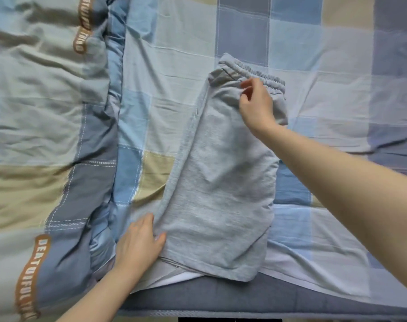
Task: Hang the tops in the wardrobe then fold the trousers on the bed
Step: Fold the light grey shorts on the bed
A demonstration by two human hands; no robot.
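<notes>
Checked bed [186,31], soft grey trousers [221,182]

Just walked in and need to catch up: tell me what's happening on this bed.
A person is folding a pair of grey trousers on the checked bed sheet. The right hand pinches the fabric just below the elastic waistband, while the left hand rests flat on the edge near the hem. The trousers lie flat, apparently already folded leg over leg.

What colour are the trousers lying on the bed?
The trousers are plain light grey, waistband included; the head view shows them best.
</notes>
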